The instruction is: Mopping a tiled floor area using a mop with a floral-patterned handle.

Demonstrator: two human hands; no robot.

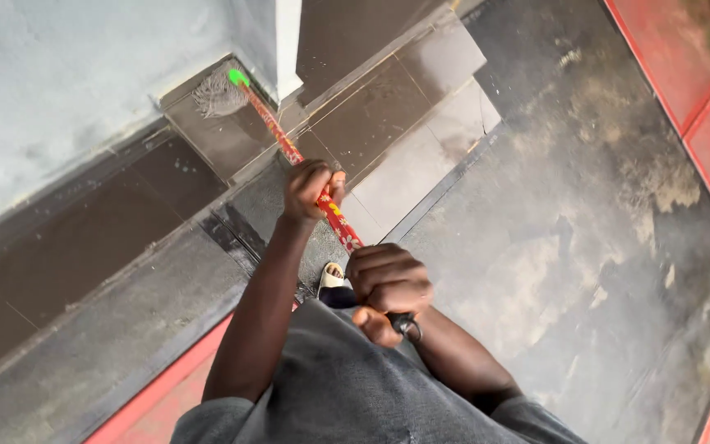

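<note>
Both hands were on the mop handle (301,168), a long red stick with a patterned wrap. The left hand (312,187) sat farther down the stick, fingers curled fully round it, thumb side up. The right hand (388,284) was nearer the body, a tight fist closed over the black end of the handle, where a small ring hung out below the knuckles. The handle ran away from the person, up and to the left, to a green collar and the mop head (217,94). Its pale strands lay splayed on a dark tile (215,140) in the corner, right against the grey wall (67,74). One sandalled foot (332,278) showed on the wet floor (552,247) just beside the right hand.
</note>
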